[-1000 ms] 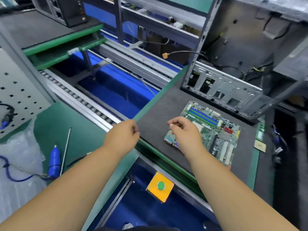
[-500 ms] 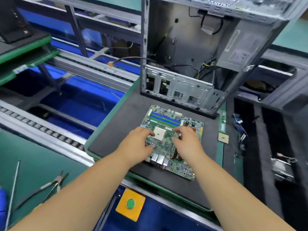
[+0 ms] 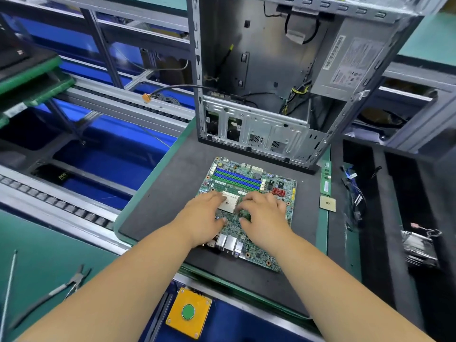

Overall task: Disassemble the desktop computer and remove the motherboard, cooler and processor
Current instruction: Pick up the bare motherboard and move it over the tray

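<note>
Motherboard (image 3: 249,208) flat on dark mat (image 3: 167,193), left hand (image 3: 204,218) and right hand (image 3: 265,218) resting on it beside the socket (image 3: 228,202), fingers bent, gripping nothing, open case (image 3: 283,82) beyond, processor (image 3: 327,203) right

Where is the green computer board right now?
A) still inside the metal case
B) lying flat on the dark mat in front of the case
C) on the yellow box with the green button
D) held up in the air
B: the motherboard lies flat on the dark mat, in front of the open case, with both hands resting on it.
</note>
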### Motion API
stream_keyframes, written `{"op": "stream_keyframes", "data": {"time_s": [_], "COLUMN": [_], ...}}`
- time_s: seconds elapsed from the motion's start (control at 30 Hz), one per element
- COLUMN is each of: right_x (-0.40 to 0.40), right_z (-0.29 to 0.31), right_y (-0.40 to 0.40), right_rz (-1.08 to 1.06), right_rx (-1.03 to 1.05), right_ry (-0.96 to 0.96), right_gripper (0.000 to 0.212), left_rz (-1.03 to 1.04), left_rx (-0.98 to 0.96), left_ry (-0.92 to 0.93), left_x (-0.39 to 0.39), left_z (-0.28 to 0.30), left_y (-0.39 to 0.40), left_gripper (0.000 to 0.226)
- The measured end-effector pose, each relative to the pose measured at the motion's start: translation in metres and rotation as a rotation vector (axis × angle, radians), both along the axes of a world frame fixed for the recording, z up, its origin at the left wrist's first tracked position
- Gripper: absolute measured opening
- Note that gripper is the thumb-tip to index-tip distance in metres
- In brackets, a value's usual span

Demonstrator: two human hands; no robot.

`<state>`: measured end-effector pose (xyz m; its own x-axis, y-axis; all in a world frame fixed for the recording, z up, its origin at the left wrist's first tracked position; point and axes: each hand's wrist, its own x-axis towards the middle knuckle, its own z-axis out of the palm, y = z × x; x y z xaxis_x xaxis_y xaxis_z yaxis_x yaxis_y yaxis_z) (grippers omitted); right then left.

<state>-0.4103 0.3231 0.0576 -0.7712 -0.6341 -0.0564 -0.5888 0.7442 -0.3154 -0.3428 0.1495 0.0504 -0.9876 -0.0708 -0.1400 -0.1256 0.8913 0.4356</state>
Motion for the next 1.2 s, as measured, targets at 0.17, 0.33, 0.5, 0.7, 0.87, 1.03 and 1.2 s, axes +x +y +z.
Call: {"op": "stream_keyframes", "data": {"time_s": [0.17,0.33,0.5,0.7,0.87,1.03,1.2], "right_x": [0.008,0.012,0.018,0.004,-0.013,-0.014,-0.023], "right_z": [-0.004,-0.004,-0.003,0.005,0.008,0.008,0.015], "right_y": [0.001,0.002,0.002,0.014,0.045,0.050,0.051], "right_rz": [0.016,0.056,0.118,-0.148,-0.786,-0.951,-1.094], "right_rx": [-0.003,0.075,0.201,0.001,-0.322,-0.575,-0.715], "right_ry": [0.091,0.146,0.236,0.037,-0.339,-0.705,-0.795], "right_gripper": [0.033,0.035,0.032,0.039,0.055,0.055,0.036], "left_rz": [-0.012,-0.003,-0.013,0.247,0.567,0.735,0.812], "left_rx": [0.040,0.040,0.048,0.180,0.379,0.628,0.648], "left_ry": [-0.003,-0.010,-0.015,0.135,-0.058,-0.106,-0.173], "left_x": [0.001,0.004,0.004,0.011,0.008,0.000,-0.013], "left_z": [-0.001,-0.003,-0.003,0.003,0.012,0.016,0.021], "left_y": [-0.002,0.001,0.000,-0.009,-0.020,-0.020,-0.020], "left_gripper": [0.057,0.055,0.055,0.052,0.054,0.047,0.004]}}
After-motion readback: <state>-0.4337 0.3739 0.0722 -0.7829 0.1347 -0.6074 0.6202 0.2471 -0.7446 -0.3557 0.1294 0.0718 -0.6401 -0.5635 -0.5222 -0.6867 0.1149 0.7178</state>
